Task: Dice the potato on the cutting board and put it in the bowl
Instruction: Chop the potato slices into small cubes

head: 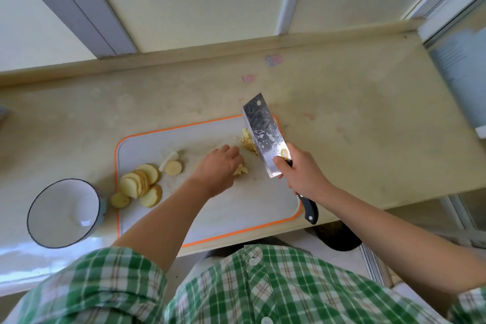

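A white cutting board (pixel 236 208) with an orange rim lies on the counter. Round potato slices (pixel 140 181) are fanned out at its left end. My left hand (pixel 219 168) rests mid-board, fingers curled over a few potato pieces (pixel 240 169). My right hand (pixel 299 171) grips the black handle of a cleaver (pixel 264 134), whose blade is lifted and tilted over the board's far right. A heap of cut potato (pixel 247 141) lies just left of the blade, partly hidden by it. A white bowl (pixel 43 229) with a dark rim stands empty left of the board.
The beige counter (pixel 355 123) stretches right of the board and ends at a front edge near my body. A wall and window frame rise behind it. A pale appliance (pixel 462 73) stands at the far right. A dark round object (pixel 339 237) sits below the counter edge.
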A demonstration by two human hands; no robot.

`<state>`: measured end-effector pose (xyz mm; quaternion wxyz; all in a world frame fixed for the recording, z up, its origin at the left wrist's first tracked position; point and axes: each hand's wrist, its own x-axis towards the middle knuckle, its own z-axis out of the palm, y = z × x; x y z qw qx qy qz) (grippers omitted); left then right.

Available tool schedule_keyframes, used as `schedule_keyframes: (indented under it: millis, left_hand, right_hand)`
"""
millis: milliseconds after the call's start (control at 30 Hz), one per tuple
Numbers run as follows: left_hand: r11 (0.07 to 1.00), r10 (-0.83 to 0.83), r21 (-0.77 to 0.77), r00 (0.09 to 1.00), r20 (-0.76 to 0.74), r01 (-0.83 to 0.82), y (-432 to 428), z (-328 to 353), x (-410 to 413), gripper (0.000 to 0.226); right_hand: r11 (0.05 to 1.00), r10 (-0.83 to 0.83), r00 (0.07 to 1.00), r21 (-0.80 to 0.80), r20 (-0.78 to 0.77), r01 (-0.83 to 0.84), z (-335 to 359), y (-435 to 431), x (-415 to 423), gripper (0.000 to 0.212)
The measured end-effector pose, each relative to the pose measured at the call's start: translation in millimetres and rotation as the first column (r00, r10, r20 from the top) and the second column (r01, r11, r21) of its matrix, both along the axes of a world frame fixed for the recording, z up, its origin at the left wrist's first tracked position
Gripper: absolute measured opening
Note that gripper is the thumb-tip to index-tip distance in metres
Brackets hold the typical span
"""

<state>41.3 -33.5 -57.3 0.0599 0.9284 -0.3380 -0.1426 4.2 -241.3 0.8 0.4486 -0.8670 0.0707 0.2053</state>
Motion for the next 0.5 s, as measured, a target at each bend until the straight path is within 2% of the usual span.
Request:
schedule_keyframes:
  millis: [100, 167, 233, 300, 400, 500]
  left_hand:
    - [0.982, 0.183, -0.037, 0.983, -0.027, -0.184, 3.9, -4.1, -9.8, 0.039]
    - [0.921, 0.385, -0.054, 0.923, -0.023, -0.385, 3.6, -4.5, -20.1, 0.035]
    - [0.853, 0.519, -0.046, 0.854, -0.027, -0.52, 0.1, -3.2, -29.1, 0.032]
    - [0.812, 0.581, -0.048, 0.813, -0.036, -0.582, -3.0, -3.0, -34.3, 0.034]
    - [0.774, 0.622, -0.113, 0.782, -0.055, -0.623, 1.4, -6.5, -37.8, 0.045]
    - [0.76, 0.625, -0.17, 0.777, -0.076, -0.628, 7.8, -9.5, -41.2, 0.043]
  right_hand:
    - [0.999, 0.03, 0.999, -0.031, 0.014, -0.03, -3.3, 3.7, 4.6, 0.024]
    - [0.992, 0.088, 0.996, -0.091, 0.029, -0.085, -6.9, 7.1, 7.9, 0.022]
    - [0.971, 0.171, 0.984, -0.178, 0.051, -0.159, -10.3, 11.8, 11.0, 0.025]
    - [0.937, 0.256, 0.964, -0.266, 0.076, -0.227, -12.0, 18.3, 12.3, 0.029]
    - [0.87, 0.378, 0.922, -0.372, 0.082, -0.324, -12.6, 26.1, 10.1, 0.017]
    - [0.821, 0.462, 0.883, -0.418, 0.083, -0.39, -11.8, 29.9, 4.6, 0.009]
